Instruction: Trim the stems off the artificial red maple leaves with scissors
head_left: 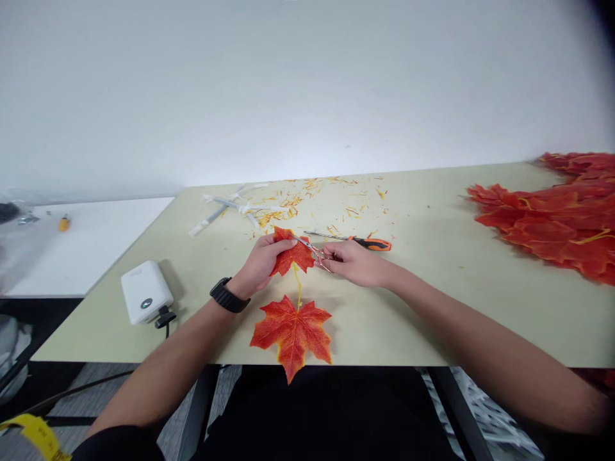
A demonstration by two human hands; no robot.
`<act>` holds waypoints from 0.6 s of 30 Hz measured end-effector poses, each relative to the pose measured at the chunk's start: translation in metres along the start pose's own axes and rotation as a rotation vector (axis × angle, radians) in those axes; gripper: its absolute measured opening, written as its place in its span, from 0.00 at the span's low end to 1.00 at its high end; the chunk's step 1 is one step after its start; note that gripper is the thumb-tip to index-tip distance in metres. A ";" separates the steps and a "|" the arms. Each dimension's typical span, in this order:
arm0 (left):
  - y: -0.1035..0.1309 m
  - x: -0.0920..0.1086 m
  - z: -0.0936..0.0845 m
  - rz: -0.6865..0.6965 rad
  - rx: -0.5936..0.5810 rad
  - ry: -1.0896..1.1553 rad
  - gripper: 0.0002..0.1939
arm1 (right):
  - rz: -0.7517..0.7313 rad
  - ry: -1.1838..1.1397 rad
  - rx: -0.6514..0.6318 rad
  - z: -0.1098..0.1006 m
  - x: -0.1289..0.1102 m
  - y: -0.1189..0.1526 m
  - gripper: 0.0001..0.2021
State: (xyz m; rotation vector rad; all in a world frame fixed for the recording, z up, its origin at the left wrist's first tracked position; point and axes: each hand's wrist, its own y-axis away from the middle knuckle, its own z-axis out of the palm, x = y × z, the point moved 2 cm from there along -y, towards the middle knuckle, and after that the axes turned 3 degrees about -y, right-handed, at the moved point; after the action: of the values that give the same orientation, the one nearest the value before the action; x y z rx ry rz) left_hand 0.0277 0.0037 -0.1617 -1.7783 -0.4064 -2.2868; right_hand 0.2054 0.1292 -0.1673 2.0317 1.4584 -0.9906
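My left hand (263,259) is closed on a red artificial maple leaf (291,254), its thumb lying across the leaf's face. In my right hand (353,261) is a small pair of scissors (312,248), the blades reaching to the upper right edge of that leaf. Whether the blades are parted I cannot tell. A yellow stem joins the held leaf to a second red maple leaf (293,333), which hangs over the table's front edge. Just behind my right hand lies a screwdriver (372,244) with an orange and black handle.
Red artificial leaves (552,218) are heaped at the right. Yellow and orange clippings (307,192) litter the back of the table (423,307), beside clear plastic-wrapped sticks (235,206). A white power bank (147,291) with a cable stands at the left. A white wall rises behind.
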 end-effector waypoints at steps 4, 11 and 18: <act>0.000 -0.001 0.001 -0.002 -0.007 0.021 0.08 | -0.006 0.002 0.007 0.002 -0.001 -0.001 0.19; -0.002 -0.003 0.000 0.024 0.018 0.027 0.09 | -0.019 -0.024 0.037 0.007 -0.001 -0.004 0.21; -0.001 -0.003 0.000 0.015 0.015 0.031 0.09 | -0.028 -0.018 0.039 0.007 -0.001 -0.003 0.20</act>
State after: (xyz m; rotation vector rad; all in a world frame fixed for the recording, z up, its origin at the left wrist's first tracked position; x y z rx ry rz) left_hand 0.0282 0.0051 -0.1650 -1.7313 -0.4025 -2.2918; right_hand 0.2004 0.1249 -0.1711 2.0296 1.4730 -1.0535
